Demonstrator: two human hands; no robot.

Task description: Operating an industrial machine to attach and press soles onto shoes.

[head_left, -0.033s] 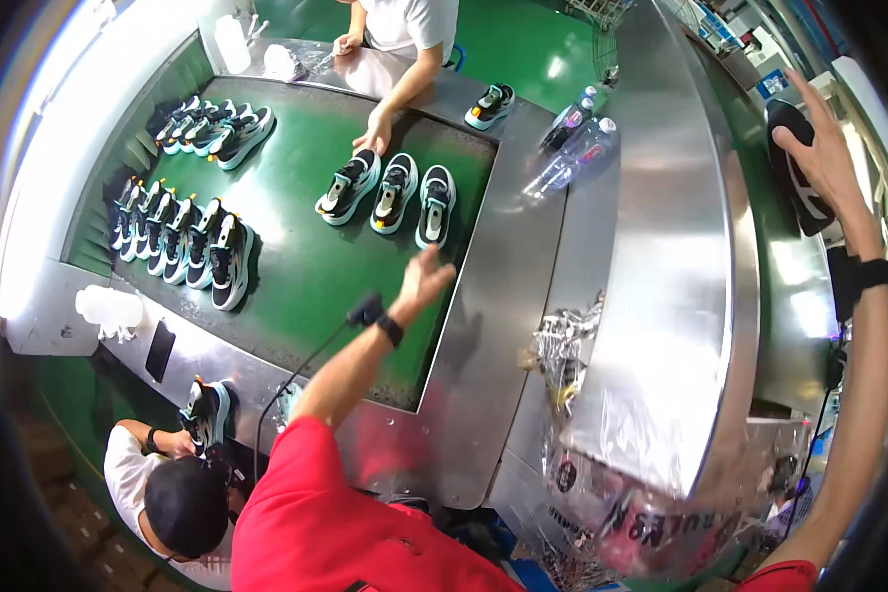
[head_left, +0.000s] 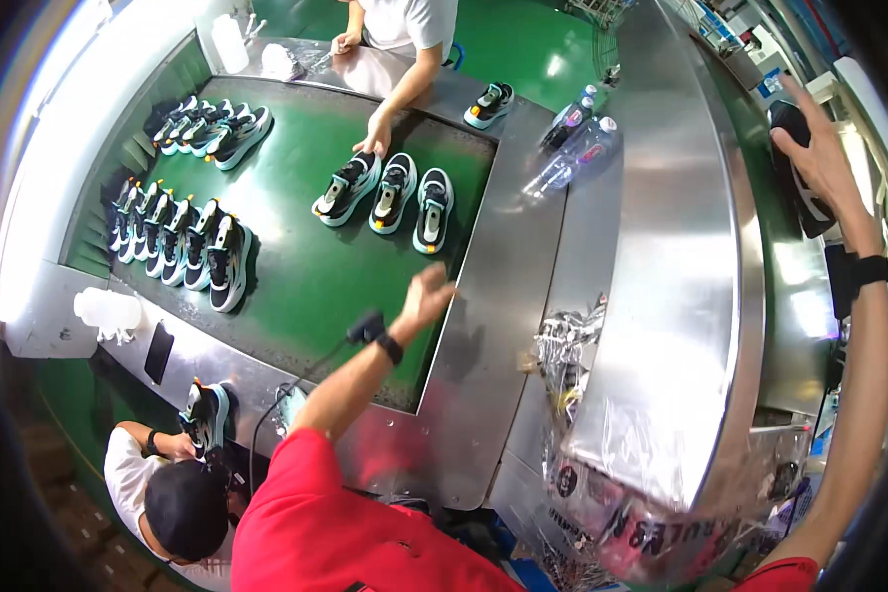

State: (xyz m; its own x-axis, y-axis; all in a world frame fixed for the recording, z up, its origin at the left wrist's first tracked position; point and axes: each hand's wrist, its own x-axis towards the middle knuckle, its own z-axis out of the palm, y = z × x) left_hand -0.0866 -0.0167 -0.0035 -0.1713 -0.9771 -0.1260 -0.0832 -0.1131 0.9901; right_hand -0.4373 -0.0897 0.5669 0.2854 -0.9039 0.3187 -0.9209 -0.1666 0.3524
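Note:
My left hand (head_left: 427, 294) hovers over the green belt (head_left: 311, 261), just on my side of three black-and-white sneakers with pale blue soles. Nearest to it is the right-hand sneaker (head_left: 433, 212), with a small gap between. The fingers look loosely bent and apart, slightly blurred, with nothing in them. Far to the right, my right hand (head_left: 831, 158) is stretched out with long, spread fingers. Its thumb overlaps a dark shoe (head_left: 797, 168) on another green surface; whether they touch I cannot tell. Each wrist wears a black band.
Across the belt, a co-worker's hand (head_left: 377, 133) touches the left sneaker (head_left: 346, 187). Two rows of sneakers (head_left: 229, 261) stand at left. At lower left another person (head_left: 183, 503) handles a sneaker (head_left: 205, 414). Plastic bottles (head_left: 582, 153) and a metal ledge (head_left: 651, 257) lie right.
My left hand has drawn back slightly toward me, away from the nearest sneaker. The three sneakers have shifted very slightly left. My right hand is almost unmoved.

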